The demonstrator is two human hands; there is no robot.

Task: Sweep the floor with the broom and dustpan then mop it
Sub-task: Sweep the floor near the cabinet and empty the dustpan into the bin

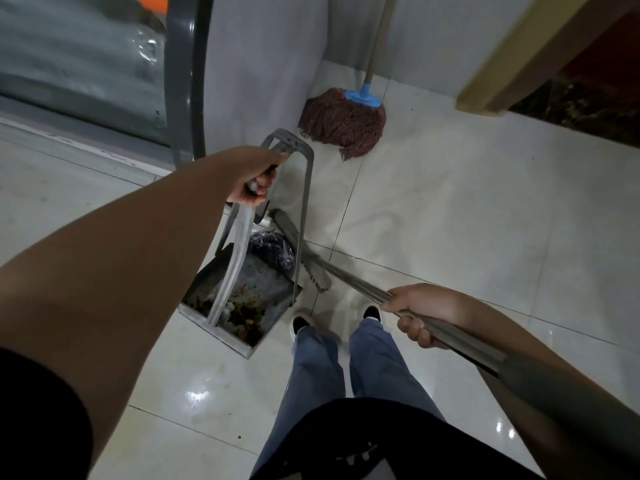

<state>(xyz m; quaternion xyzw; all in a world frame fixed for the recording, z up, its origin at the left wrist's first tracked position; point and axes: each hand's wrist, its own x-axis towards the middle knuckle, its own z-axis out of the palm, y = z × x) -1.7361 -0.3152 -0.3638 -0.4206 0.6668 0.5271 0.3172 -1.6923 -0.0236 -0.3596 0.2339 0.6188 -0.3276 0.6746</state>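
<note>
Metal dustpan (239, 299) on the floor (450, 220), debris inside, left hand (254, 187) curled round its upright handle | broom (313, 271) head just beside the pan, shaft slanting back to gripping right hand (420, 315) | mop (343, 126) beyond, against the wall, nearer the left hand.

No readable text, labels or numbers anywhere.
</note>
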